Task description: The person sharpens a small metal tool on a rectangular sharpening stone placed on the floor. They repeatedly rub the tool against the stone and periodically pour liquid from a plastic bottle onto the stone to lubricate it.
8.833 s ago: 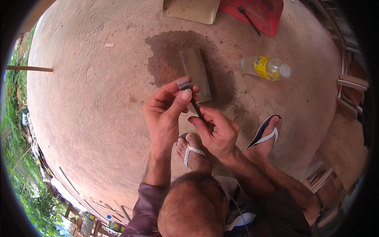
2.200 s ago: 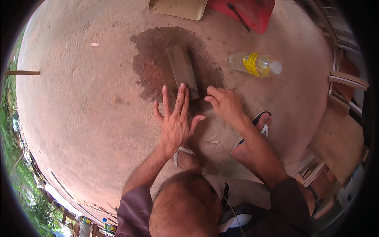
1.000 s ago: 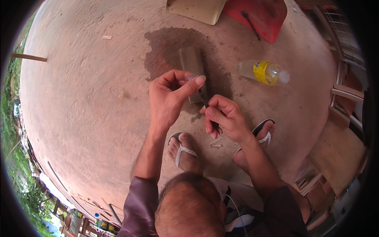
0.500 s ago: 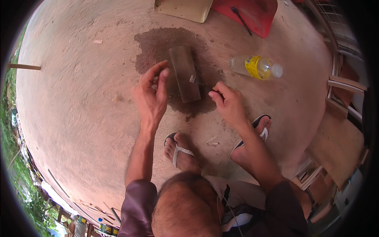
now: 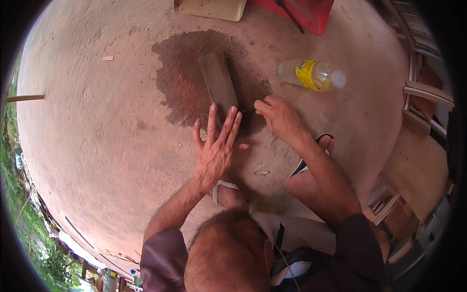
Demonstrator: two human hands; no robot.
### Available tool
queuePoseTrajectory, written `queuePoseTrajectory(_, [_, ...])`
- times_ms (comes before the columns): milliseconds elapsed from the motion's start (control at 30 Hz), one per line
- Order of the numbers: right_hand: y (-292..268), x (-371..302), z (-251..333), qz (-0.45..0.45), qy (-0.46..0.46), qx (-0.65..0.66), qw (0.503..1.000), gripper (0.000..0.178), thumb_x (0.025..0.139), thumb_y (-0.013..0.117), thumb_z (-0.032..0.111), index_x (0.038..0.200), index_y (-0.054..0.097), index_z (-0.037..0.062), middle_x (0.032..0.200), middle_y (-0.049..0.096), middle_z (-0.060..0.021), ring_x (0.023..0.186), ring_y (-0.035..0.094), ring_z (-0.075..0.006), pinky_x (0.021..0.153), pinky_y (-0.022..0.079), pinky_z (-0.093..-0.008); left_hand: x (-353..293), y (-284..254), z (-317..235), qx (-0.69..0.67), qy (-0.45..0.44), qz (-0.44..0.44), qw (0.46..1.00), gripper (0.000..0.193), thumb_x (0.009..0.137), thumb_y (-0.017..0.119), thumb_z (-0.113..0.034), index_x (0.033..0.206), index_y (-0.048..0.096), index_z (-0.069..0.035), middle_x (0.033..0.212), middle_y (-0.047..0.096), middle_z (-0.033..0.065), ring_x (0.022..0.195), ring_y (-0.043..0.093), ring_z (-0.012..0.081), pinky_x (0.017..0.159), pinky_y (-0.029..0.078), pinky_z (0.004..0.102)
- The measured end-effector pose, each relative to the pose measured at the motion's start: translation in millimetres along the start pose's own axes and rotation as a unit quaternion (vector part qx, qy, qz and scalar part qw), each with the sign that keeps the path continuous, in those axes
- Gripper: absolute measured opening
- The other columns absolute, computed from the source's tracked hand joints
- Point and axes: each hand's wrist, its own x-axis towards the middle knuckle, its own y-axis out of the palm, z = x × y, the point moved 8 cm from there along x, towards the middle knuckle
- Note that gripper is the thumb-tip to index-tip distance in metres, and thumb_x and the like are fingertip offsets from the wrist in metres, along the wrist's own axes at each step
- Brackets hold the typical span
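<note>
A flat, grey-brown rectangular block, like a sharpening stone (image 5: 217, 78), lies on a dark wet patch (image 5: 175, 82) of the floor. My left hand (image 5: 214, 151) is open, its fingers stretched out and spread, with the fingertips over the near end of the block. Whether anything lies beneath those fingertips is hidden. My right hand (image 5: 281, 117) is closed in a pinch just right of the block's near end. A thin dark line seems to run from its fingertips toward the block; I cannot make out what it is.
A clear bottle with a yellow label (image 5: 306, 74) lies on its side to the right. At the far edge are a beige dustpan-like tray (image 5: 211, 9) and a red one (image 5: 316, 17) with a dark handle across it. Wooden pieces (image 5: 413, 151) stand along the right side.
My left hand has moved right and nearer, opening from a loose curl to spread fingers over the block's near end. My right hand has shifted slightly left. The small shiny piece on the block no longer shows.
</note>
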Motion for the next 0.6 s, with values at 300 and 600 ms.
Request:
queuePoseTrajectory(300, [-0.7,7.6,2.7,0.041,-0.012,-0.007,0.999,0.010,0.096,0.069,0.001,0.102,0.064,0.0071,0.088,0.064,-0.0155,0.089,0.067,-0.0420,0.076,0.054,-0.0523,12.3,-4.7,-3.4,-0.029,-0.045,0.002,0.999,0.086,0.108,0.050,-0.069,0.175,0.038,-0.017,0.183,0.032,-0.0021,0.171,0.019,0.0326,0.131,-0.002,0.0626])
queuePoseTrajectory(600, [0.9,14.4,-9.6,0.040,-0.043,-0.026,0.998,0.007,0.098,0.065,0.005,0.104,0.063,0.0080,0.091,0.066,-0.0160,0.092,0.067,-0.0438,0.078,0.052,-0.0536,9.0,-6.5,-6.3,-0.060,-0.056,-0.007,0.997,0.085,0.106,0.050,-0.071,0.172,0.044,-0.017,0.182,0.034,-0.0026,0.172,0.017,0.0337,0.129,-0.001,0.0679])
